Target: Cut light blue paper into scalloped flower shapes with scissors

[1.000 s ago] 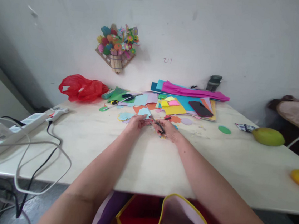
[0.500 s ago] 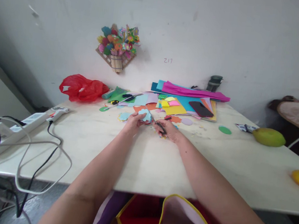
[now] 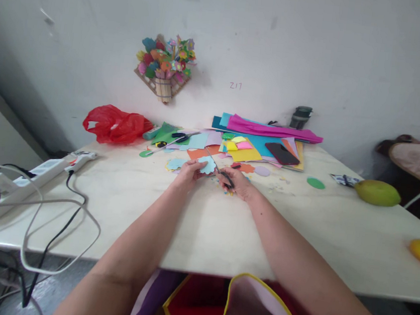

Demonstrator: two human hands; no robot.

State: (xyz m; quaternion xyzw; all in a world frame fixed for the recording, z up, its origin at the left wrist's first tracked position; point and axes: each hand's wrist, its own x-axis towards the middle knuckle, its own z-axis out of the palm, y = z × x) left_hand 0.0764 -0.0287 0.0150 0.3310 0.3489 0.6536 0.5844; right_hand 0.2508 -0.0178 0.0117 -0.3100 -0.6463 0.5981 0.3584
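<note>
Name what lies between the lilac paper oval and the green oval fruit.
The head view shows pale scraps, then a green paper oval and a small printed packet beside the fruit.

2 hands (image 3: 190,173), blue paper (image 3: 206,165) (scalloped), dark-handled scissors (image 3: 227,179)

Paper (image 3: 206,165) – lt blue, scissors (image 3: 229,182) – blk

Desk (image 3: 209,228): red plastic bag (image 3: 117,124) at far left corner; power strip (image 3: 20,186) along left edge; black phone (image 3: 282,153) on paper sheets (image 3: 262,144) near far edge.
</note>
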